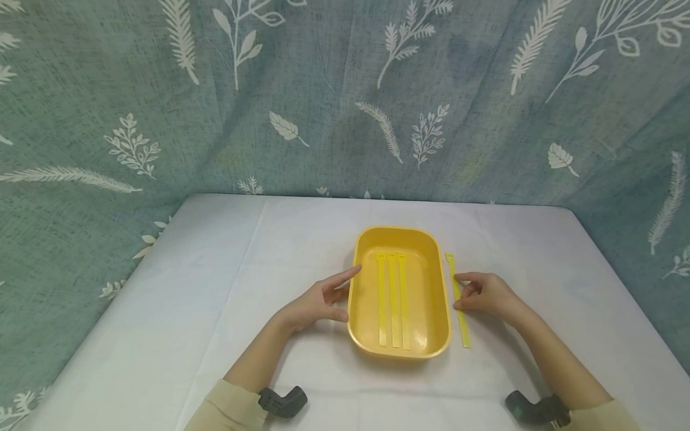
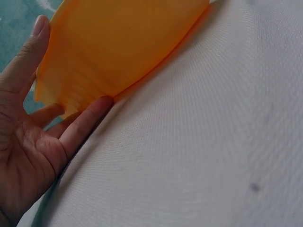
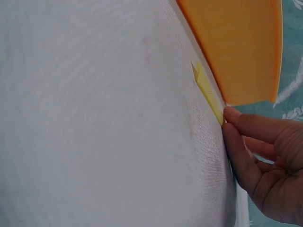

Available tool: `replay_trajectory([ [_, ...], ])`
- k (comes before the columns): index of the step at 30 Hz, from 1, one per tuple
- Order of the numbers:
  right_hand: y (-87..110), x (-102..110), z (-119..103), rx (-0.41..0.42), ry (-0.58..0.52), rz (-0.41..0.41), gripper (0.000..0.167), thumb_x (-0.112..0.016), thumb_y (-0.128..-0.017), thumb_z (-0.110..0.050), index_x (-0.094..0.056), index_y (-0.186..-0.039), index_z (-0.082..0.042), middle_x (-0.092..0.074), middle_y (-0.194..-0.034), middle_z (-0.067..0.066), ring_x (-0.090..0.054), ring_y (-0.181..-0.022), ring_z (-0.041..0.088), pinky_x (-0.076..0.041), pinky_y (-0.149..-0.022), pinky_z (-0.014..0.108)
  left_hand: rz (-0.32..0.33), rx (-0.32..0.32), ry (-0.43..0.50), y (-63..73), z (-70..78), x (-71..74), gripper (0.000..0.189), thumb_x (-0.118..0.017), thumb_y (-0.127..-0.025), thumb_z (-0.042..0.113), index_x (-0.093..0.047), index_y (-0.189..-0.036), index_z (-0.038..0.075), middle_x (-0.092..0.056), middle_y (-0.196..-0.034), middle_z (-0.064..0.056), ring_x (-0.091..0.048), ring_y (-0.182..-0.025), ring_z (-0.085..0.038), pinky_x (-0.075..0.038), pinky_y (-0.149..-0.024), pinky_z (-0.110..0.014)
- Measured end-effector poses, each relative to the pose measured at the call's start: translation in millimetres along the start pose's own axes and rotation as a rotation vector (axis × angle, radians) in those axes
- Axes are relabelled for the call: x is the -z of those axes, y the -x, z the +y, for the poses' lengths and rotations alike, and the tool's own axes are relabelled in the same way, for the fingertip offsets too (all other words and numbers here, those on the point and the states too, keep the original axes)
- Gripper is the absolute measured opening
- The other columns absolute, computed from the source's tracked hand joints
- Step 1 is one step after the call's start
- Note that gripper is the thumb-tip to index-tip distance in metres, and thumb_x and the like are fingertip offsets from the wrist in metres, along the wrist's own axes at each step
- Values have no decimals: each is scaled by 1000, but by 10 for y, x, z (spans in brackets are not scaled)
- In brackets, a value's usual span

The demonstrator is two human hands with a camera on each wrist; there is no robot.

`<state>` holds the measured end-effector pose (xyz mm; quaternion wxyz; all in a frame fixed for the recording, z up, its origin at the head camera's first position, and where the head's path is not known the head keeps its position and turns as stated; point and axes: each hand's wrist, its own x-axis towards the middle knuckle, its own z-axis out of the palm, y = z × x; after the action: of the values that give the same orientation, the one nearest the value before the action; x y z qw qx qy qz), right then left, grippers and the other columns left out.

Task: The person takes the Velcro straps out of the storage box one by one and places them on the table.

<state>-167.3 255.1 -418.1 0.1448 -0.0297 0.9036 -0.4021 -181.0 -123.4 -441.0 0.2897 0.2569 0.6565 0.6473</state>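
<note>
In the head view, a yellow plastic tray (image 1: pixel 442 311) with rounded corners sits on the table. Inside it, 3 thin flat yellow strips (image 1: pixel 392 299), each with a small holed end, lie side by side. My left hand (image 1: pixel 318 302) is at the tray's left wall, its thumb and fingers spread along the outside. Another yellow strip (image 1: pixel 464 332) lies to the right of the tray. My right hand (image 1: pixel 487 294) has thumb and index finger at this strip's middle, the other fingers curled in. The right wrist view shows those tips close together on the strip (image 3: pixel 207 92).
A white cloth (image 1: pixel 162 335) covers the table. Green leaf-patterned fabric (image 1: pixel 323 120) hangs behind it and at the sides. Each forearm wears a dark device, one at the left cuff (image 1: pixel 284 402) and one at the right cuff (image 1: pixel 533 410).
</note>
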Motion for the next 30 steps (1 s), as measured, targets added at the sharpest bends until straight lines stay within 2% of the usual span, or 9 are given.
replay_trajectory([
  [9, -20, -8, -16, -8, 1, 6, 71, -83, -71, -18, -51, -130, 7, -60, -77, 5, -52, -66, 14, -47, -56, 21, 14, 20, -12, -13, -10, 9, 96, -82, -74, 22, -25, -151, 18, -19, -158, 6, -24, -143, -27, -34, -109, -38],
  [16, -21, -27, -3, -29, -68, 14, 74, -83, -71, -17, -49, -132, 7, -59, -79, 6, -57, -64, 14, -53, -59, 22, 14, 16, -15, -11, 2, 10, 96, -82, -74, 22, -25, -151, 18, -20, -157, 5, -24, -143, -27, -35, -109, -38],
  [23, -22, 23, -49, -48, -21, 29, 78, -83, -71, -24, -47, -135, 4, -61, -78, 6, -58, -63, 15, -52, -58, 24, 2, 9, -6, -14, -17, 13, 96, -81, -74, 23, -24, -151, 16, -18, -158, 2, -25, -142, -29, -39, -106, -35],
  [30, -5, 141, -161, 38, -127, -17, 73, -79, -77, -20, -43, -137, 4, -59, -85, 11, -63, -66, 21, -59, -64, 34, 2, 4, -3, -6, -30, 16, 99, -83, -72, 27, -23, -151, 16, -18, -158, 3, -21, -143, -28, -35, -109, -35],
])
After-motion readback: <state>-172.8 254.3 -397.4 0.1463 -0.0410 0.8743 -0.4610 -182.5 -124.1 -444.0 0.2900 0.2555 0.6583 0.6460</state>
